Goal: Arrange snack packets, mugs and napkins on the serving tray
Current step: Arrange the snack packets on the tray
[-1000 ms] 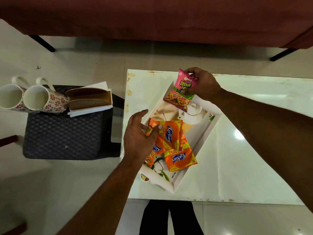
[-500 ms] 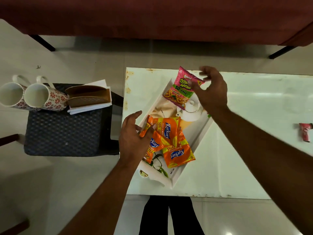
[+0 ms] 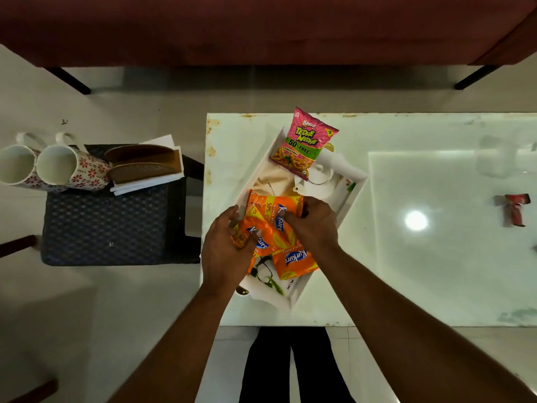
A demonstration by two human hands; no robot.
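1. Gripping the orange snack packets (image 3: 268,228) from both sides, the two hands meet over the middle of the white serving tray (image 3: 353,184).
2. The left hand (image 3: 226,248) curls its fingers around the left edge of the pile; the right hand (image 3: 313,225) pinches the top packet at its right edge.
3. One more orange packet (image 3: 295,261) lies flat in the tray just below the right hand, apart from both grips.
4. A pink packet (image 3: 305,144) rests tilted over the far end of the tray, next to a white teapot (image 3: 318,180).
5. The tray sits at an angle on the pale desk (image 3: 436,271).
6. Two floral mugs (image 3: 55,167) lie on their sides on a dark stool (image 3: 104,225) to the left, touching each other.
7. Napkins (image 3: 145,184) are stacked under a brown holder (image 3: 142,162) just beside the mugs.
8. A small red wrapper (image 3: 514,209) lies far right on the desk.
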